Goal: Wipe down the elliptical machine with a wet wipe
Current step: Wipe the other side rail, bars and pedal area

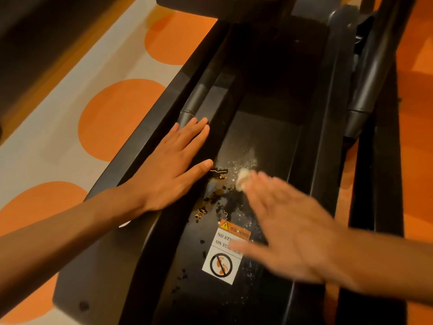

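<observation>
The left hand (171,170) lies flat with its fingers straight and close together, palm down on the sloping left wall of the elliptical machine (269,137), up and to the left of the warning sticker (221,266). Its fingertips reach the end of a grey tube (199,95) that runs along that wall, and it holds nothing.

The right hand (288,233) is blurred. Its fingers are stretched out and spread, and its thumb crosses the sticker's upper right part. The fingertips press on the wet wipe (243,178). Whether any finger curls round the wipe cannot be told through the blur.

The wipe is a small, pale, crumpled wad lying on the machine's black base, straight above the sticker, at the tips of the right fingers. Between wipe and sticker the black surface shows wet smears and scattered droplets (215,200) that catch the orange light.

There are two hands, well apart from each other, one wipe and one sticker. To the left of the sticker, beyond the machine's edge, the pale floor (58,146) carries three orange circles
</observation>
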`<state>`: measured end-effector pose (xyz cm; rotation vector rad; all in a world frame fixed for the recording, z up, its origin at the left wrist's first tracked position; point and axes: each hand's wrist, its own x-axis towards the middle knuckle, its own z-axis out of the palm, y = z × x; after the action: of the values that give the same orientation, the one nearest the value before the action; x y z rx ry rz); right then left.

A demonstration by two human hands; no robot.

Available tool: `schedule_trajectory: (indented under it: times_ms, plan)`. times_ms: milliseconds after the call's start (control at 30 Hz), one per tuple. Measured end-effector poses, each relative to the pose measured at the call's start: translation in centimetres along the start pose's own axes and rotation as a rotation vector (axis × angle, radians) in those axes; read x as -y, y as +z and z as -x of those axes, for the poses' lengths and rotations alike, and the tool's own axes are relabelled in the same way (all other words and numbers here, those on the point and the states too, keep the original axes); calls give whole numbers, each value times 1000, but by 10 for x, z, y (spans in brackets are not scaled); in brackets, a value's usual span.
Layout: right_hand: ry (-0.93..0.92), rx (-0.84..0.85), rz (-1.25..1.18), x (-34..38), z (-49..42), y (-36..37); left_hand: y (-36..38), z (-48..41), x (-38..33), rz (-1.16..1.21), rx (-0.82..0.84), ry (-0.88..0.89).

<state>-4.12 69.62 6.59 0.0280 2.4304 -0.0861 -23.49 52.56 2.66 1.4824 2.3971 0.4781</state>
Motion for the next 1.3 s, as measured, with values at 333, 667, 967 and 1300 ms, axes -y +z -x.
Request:
schedule_trajectory:
  times_ms: [333, 667, 967, 1300]
  plan:
    - [-162, -47, -103, 9, -1, 8, 0, 1, -2, 6, 4, 4]
    - [-3, -266, -52, -59, -54, -17, 0, 1, -2, 24, -3, -2]
    - [-263, -165, -152, 28, -14, 11, 2, 1, -2, 26, -69, -34]
    - [-26, -364, -12, -54, -61, -17, 2, 2, -3, 60, -70, -48]
